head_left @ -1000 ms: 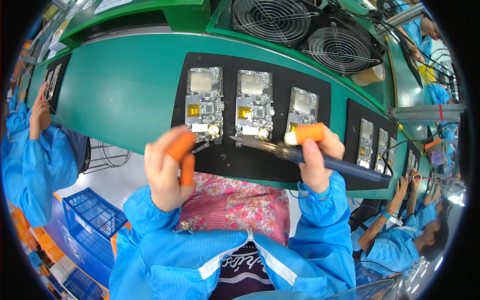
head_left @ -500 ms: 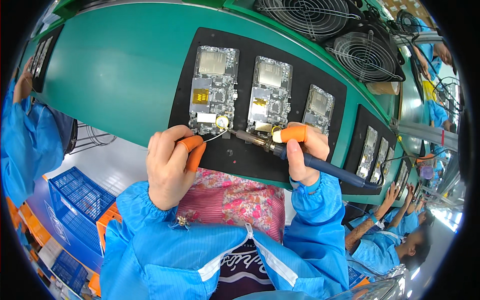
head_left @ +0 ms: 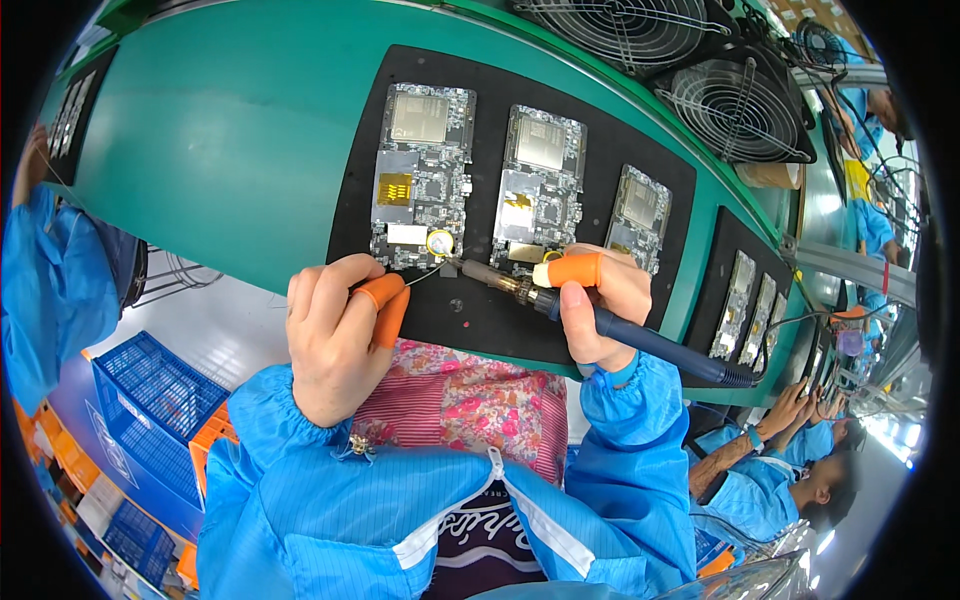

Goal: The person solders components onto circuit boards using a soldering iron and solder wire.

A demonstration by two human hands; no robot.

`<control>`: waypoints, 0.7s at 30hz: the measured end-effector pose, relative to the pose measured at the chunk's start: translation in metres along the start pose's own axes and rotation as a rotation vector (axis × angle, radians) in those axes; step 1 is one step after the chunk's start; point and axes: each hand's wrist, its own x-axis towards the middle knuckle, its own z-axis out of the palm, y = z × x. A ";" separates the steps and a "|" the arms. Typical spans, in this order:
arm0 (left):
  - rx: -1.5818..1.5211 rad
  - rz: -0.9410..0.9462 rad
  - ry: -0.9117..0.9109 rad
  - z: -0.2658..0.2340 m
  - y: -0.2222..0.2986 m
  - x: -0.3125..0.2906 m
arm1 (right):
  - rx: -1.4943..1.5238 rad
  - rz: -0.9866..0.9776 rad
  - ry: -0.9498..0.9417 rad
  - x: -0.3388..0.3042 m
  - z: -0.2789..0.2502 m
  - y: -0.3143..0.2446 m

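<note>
A soldering iron (head_left: 650, 345) with a dark blue handle is gripped in my right hand (head_left: 608, 305), its tip pointing left at the lower edge of the left circuit board (head_left: 431, 165). My left hand (head_left: 335, 325) pinches a thin solder wire (head_left: 426, 276), whose end meets the tip area beside a round coin cell (head_left: 440, 242). Whether solder is melting there is too small to tell. Orange finger cots cover fingers of both hands. A middle board (head_left: 541, 180) and a right board (head_left: 640, 205) lie alongside; my right hand partly hides their lower ends. A black mat (head_left: 410, 325) bears all three.
Two fans with wire guards (head_left: 735, 110) stand beyond the green bench (head_left: 230, 110). Another black mat with boards (head_left: 740, 300) lies to the right. A blue crate (head_left: 155, 400) is low at left. Co-workers (head_left: 765, 495) sit at right; another person's sleeve (head_left: 60, 280) is at left.
Both my hands have shifted slightly left, with the iron and wire still held at the board's lower edge. At right, a co-worker's hands have moved; the person at left has shifted too.
</note>
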 end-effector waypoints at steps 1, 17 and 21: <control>0.000 -0.002 0.002 0.000 0.000 0.000 | -0.010 0.055 -0.003 -0.002 0.000 -0.001; -0.003 0.042 -0.022 0.012 0.000 0.004 | -0.018 0.024 0.005 0.001 0.000 0.000; -0.006 0.071 -0.010 0.017 0.000 0.006 | -0.008 0.035 -0.017 0.002 0.000 0.000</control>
